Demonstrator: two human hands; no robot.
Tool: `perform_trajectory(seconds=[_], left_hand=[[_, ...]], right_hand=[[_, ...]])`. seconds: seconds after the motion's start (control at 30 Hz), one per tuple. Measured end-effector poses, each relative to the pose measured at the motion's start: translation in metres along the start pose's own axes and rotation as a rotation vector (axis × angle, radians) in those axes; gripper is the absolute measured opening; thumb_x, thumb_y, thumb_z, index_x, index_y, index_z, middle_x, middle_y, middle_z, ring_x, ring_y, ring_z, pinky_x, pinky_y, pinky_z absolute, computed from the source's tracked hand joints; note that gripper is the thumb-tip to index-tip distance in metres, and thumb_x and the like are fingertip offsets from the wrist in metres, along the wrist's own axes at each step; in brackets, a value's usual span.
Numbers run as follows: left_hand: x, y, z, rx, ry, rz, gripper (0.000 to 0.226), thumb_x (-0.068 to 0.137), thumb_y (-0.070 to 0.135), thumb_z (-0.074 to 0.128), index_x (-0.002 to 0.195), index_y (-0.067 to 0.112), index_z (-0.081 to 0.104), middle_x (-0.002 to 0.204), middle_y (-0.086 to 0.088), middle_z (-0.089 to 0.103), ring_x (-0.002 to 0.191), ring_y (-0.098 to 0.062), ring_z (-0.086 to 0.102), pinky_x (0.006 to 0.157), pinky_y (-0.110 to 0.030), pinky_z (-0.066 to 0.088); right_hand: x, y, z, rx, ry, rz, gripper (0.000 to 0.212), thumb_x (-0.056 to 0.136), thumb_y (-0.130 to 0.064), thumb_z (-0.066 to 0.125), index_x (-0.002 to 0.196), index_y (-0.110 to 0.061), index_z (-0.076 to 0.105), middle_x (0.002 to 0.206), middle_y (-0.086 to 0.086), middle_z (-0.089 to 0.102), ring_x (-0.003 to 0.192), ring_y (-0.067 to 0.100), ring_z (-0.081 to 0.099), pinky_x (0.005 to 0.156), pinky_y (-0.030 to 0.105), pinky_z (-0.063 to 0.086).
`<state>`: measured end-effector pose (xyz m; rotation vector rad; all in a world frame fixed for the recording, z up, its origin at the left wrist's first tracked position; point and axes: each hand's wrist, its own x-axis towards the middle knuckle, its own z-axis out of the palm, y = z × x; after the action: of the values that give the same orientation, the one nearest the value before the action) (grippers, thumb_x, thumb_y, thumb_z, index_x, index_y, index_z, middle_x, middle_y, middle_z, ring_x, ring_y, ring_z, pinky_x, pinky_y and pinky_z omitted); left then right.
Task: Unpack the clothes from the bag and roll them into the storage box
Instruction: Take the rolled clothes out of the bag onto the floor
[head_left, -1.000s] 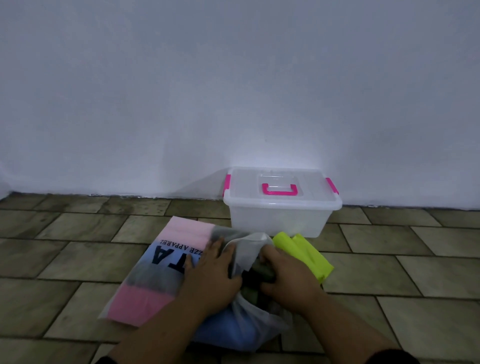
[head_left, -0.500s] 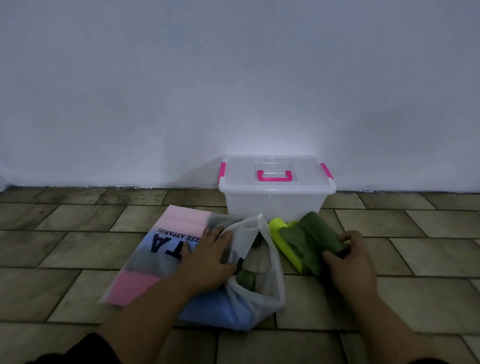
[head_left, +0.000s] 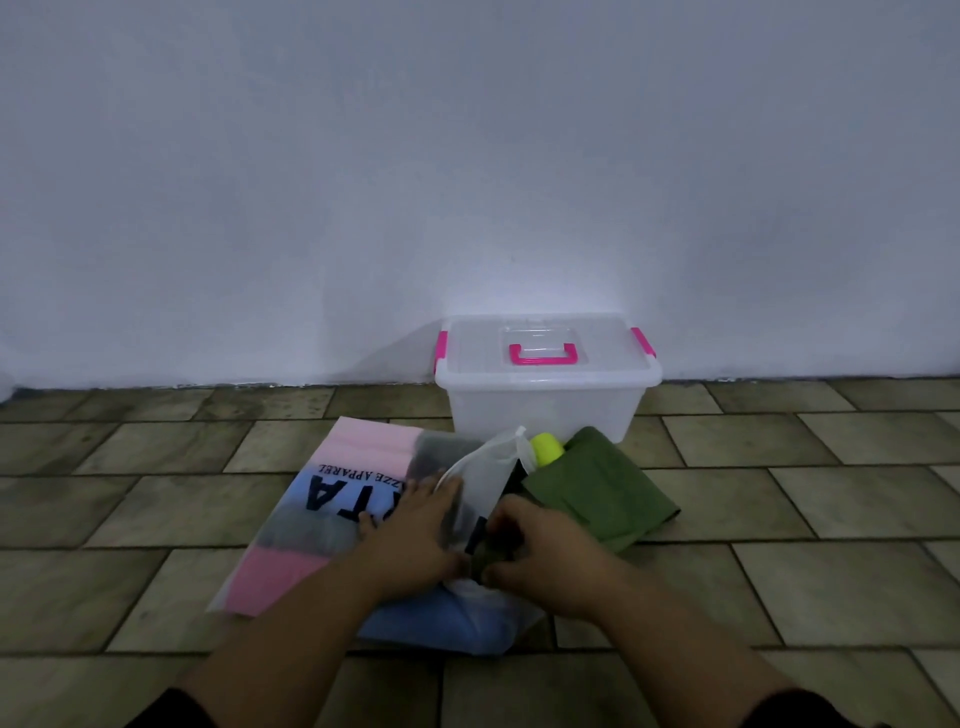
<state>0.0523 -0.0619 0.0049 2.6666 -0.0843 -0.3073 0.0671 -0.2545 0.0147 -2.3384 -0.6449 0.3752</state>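
Both hands (head_left: 488, 545) at bag (head_left: 332, 525) mouth.

1. My left hand (head_left: 415, 535) and right hand (head_left: 545, 556) were bare, with no gloves, rings or watch.
2. My forearms were uncovered.
3. Dark black sleeves (head_left: 171, 712) ended near my elbows.

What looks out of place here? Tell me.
The clear plastic storage box with pink latches still has its lid on, while the olive green garment and yellow-green rolled garment lie loose on the tiled floor beside it. Nothing looks spilled or damaged.
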Motion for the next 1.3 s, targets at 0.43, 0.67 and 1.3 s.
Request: perform_trajectory(seconds=[0.43,0.67,1.3], left_hand=[[-0.011,-0.003,0.008,-0.03,0.059,-0.012,0.093,0.085,0.049,0.056,0.149,0.035,-0.01,0.16,0.01,-0.009,0.146,-0.017,-0.004,0.113,-0.054,-0.008],[-0.011,0.007,0.01,0.023,0.051,-0.04,0.091,0.087,0.04,0.055,0.149,0.03,-0.01,0.16,0.008,-0.01,0.146,-0.015,-0.007,0.112,-0.055,-0.011],[-0.013,0.025,0.01,0.068,0.053,-0.104,0.111,0.071,0.067,0.059,0.149,0.029,-0.009,0.159,0.011,-0.013,0.146,-0.021,-0.007,0.108,-0.069,0.001]], right_hand=[[-0.065,0.044,-0.062,0.331,0.364,0.116,0.039,0.067,-0.006,0.076,0.087,-0.038,0.063,0.089,-0.01,0.067,0.08,0.006,0.063,0.07,0.021,0.052],[-0.057,0.101,-0.092,0.657,0.944,0.345,0.033,0.077,-0.009,0.073,0.085,-0.034,0.054,0.093,0.01,0.065,0.076,0.029,0.067,0.067,0.044,0.057],[-0.035,0.029,-0.051,-0.002,0.603,0.128,0.016,0.08,-0.031,0.069,0.087,-0.038,0.056,0.084,-0.016,0.058,0.074,0.0,0.056,0.059,0.014,0.042]])
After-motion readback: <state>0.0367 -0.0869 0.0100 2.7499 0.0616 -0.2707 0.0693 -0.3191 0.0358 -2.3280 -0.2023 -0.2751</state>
